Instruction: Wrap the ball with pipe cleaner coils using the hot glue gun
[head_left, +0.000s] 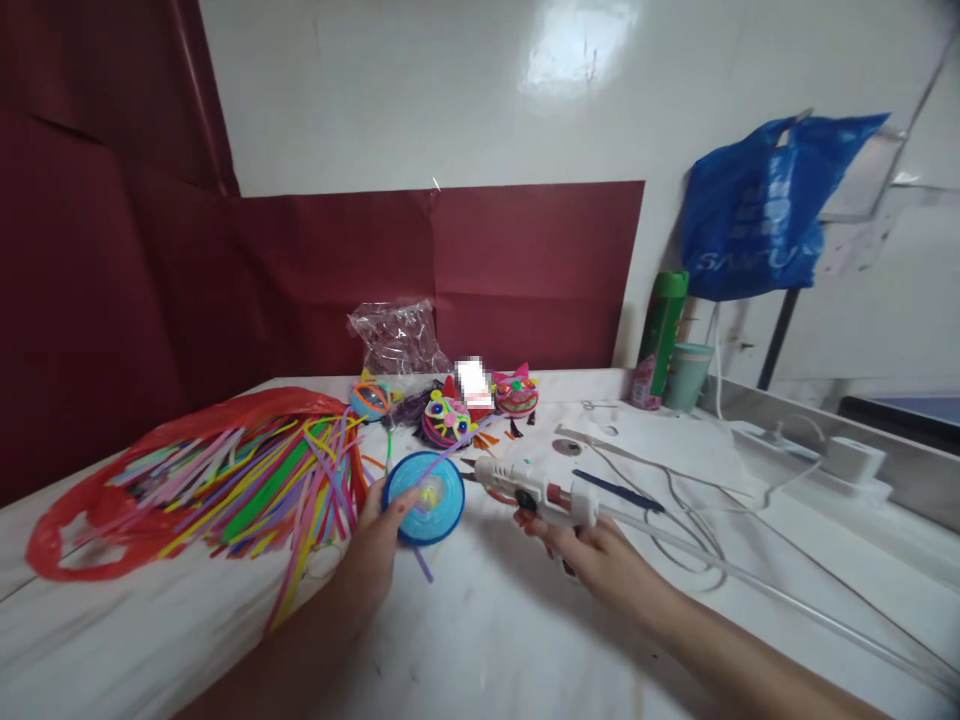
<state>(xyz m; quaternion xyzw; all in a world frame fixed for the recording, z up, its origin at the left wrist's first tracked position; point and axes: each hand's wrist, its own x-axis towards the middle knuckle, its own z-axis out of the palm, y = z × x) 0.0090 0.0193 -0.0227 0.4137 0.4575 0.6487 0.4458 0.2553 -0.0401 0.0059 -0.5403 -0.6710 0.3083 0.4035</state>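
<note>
My left hand grips a round blue disc by its left edge, the thumb lying over its face near a pale yellowish centre. A purple pipe cleaner crosses the disc's upper part; a purple end also shows below it. I cannot tell whether it is attached. My right hand is wrapped round the handle of a white hot glue gun, its nozzle pointing left, close to the disc but apart from it. A long clear glue stick runs out of the gun's back.
Colourful pipe cleaners lie on a red plastic bag at left. Behind the disc are decorated cat-like faces. A dark blue pen-like tool, cable, power strip, green can and cup are at right.
</note>
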